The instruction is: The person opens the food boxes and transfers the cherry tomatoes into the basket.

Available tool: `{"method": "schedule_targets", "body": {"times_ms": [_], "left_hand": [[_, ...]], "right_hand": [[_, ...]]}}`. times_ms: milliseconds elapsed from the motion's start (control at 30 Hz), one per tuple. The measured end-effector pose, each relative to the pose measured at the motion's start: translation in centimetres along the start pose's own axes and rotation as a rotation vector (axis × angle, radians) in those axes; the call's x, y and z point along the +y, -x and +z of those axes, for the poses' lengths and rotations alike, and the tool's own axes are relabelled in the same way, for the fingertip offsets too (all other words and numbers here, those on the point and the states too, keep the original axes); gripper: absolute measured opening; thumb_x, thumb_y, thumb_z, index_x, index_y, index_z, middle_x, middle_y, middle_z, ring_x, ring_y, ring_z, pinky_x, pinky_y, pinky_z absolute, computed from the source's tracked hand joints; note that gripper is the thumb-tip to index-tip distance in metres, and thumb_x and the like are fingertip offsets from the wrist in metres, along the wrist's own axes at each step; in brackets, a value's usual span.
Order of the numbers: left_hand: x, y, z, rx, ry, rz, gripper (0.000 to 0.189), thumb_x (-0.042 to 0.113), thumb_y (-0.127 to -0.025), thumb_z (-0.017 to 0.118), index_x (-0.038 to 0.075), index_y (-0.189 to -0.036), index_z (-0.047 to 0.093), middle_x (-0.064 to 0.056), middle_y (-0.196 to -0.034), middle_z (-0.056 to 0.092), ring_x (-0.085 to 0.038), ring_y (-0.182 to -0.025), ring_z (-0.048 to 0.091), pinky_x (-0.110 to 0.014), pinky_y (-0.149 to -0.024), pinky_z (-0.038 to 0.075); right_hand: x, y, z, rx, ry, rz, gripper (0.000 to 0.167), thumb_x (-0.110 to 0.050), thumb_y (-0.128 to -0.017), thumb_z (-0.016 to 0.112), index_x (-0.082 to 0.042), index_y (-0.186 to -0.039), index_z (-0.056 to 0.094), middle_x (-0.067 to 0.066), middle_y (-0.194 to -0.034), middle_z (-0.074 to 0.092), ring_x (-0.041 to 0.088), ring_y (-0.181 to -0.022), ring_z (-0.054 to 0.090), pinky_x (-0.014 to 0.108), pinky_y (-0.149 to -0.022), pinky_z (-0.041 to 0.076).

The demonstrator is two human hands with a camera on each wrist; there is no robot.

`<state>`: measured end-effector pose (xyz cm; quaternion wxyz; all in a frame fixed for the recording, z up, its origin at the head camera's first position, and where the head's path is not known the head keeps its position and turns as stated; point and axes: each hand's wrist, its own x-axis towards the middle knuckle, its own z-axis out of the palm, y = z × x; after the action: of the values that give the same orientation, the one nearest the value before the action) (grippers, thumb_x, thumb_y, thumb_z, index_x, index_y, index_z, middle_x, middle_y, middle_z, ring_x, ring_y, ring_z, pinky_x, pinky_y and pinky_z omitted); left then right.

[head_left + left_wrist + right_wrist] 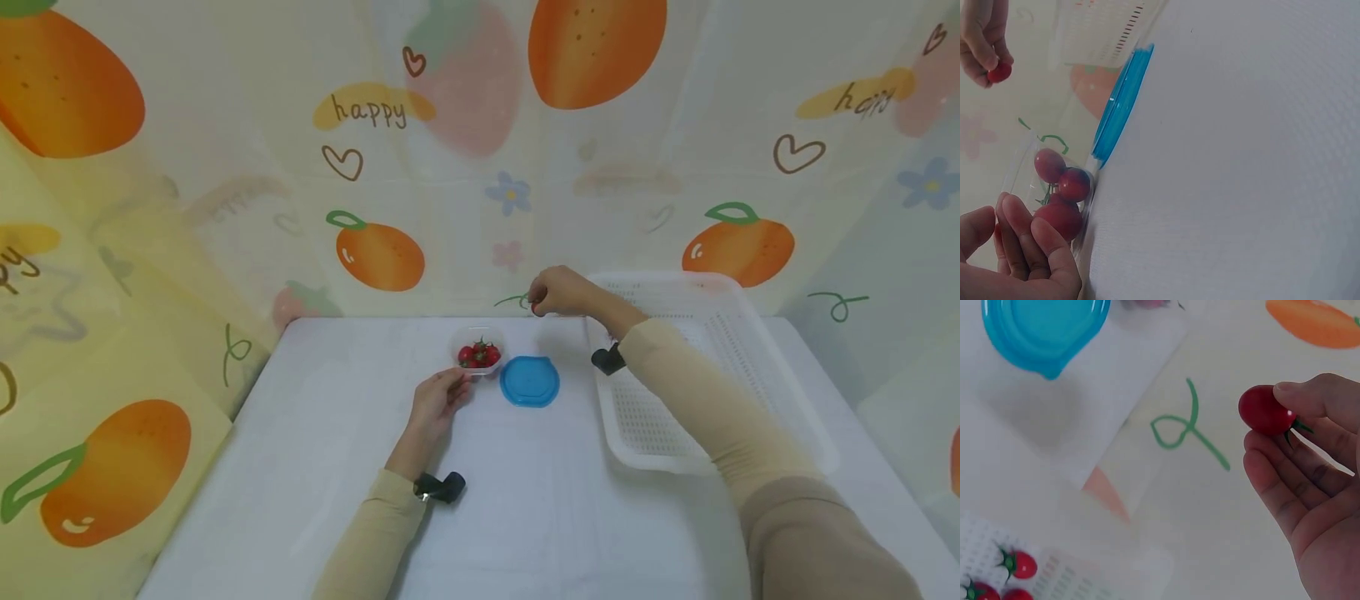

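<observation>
My right hand (561, 292) is raised above the far edge of the table, pinching a cherry tomato (1266, 410) between thumb and fingers. The tomato is red and round, with a green stem end facing the palm. My left hand (437, 404) grips the near rim of a small clear plastic container (478, 332). Several red cherry tomatoes (1060, 219) lie inside it, some with green stems. Beside the container, to its right, a round blue lid (529, 382) lies flat on the table.
A large white perforated basket (622, 450) stands on the right side of the table, beneath my right forearm. Several cherry tomatoes (1024, 565) lie in it. A fruit-print curtain (465, 233) hangs behind the white-covered table (525, 517).
</observation>
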<state>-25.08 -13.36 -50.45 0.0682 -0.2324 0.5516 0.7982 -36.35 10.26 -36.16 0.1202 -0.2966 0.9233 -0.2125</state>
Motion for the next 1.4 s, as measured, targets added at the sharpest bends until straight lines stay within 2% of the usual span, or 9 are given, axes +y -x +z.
{"method": "schedule_targets", "body": {"times_ms": [367,633,800,1000,1200,1400], "left_hand": [[-0.1,0.1,0.1,0.003,-0.006,-0.001,0.032,0.019,-0.095,0.062,0.003,-0.123,0.059,-0.002,-0.098,0.069,-0.018,-0.101,0.065,-0.028,-0.095,0.054],[-0.2,0.1,0.1,0.009,-0.001,0.006,0.031,0.019,-0.095,0.062,0.003,-0.122,0.060,-0.002,-0.097,0.070,-0.016,-0.097,0.065,-0.026,-0.091,0.055],[-0.2,0.0,0.1,0.014,0.001,0.002,0.030,0.019,-0.095,0.062,0.004,-0.121,0.060,-0.002,-0.097,0.070,-0.016,-0.096,0.065,-0.025,-0.091,0.055],[-0.1,0.1,-0.1,0.008,-0.019,0.001,0.031,0.020,-0.096,0.062,0.005,-0.122,0.060,-0.004,-0.102,0.070,-0.018,-0.101,0.066,-0.030,-0.097,0.053],[-0.1,0.1,-0.2,-0.006,-0.024,0.008,0.036,0.021,-0.095,0.063,0.003,-0.126,0.058,-0.006,-0.106,0.069,-0.018,-0.103,0.065,-0.033,-0.102,0.051],[0.0,0.1,-0.2,-0.001,-0.017,0.001,0.033,0.021,-0.095,0.063,0.004,-0.124,0.059,-0.005,-0.104,0.069,-0.017,-0.101,0.065,-0.031,-0.099,0.052]], "right_hand": [[3.7,2.1,-2.7,0.012,0.014,0.129,0.027,-0.006,-0.088,0.062,0.005,-0.112,0.068,0.019,-0.104,0.068,0.030,-0.096,0.061,0.043,-0.092,0.053],[7.0,3.7,-3.6,0.046,0.021,0.150,0.025,-0.005,-0.086,0.062,0.006,-0.107,0.069,0.019,-0.097,0.070,0.029,-0.089,0.061,0.046,-0.087,0.053],[8.9,4.7,-3.5,0.033,0.005,0.214,0.026,-0.006,-0.086,0.062,0.008,-0.108,0.068,0.020,-0.096,0.071,0.030,-0.089,0.062,0.049,-0.089,0.053],[10.8,5.8,-3.0,-0.014,-0.042,0.340,0.031,-0.009,-0.091,0.062,0.006,-0.118,0.065,0.024,-0.112,0.067,0.036,-0.100,0.062,0.053,-0.097,0.050],[12.6,6.8,-2.2,-0.014,-0.033,0.365,0.029,-0.009,-0.090,0.061,0.007,-0.114,0.066,0.026,-0.111,0.067,0.038,-0.100,0.063,0.053,-0.095,0.051],[14.0,7.6,-1.1,-0.032,-0.048,0.435,0.029,-0.008,-0.090,0.062,0.008,-0.114,0.065,0.026,-0.109,0.066,0.038,-0.097,0.061,0.055,-0.095,0.050]]}}
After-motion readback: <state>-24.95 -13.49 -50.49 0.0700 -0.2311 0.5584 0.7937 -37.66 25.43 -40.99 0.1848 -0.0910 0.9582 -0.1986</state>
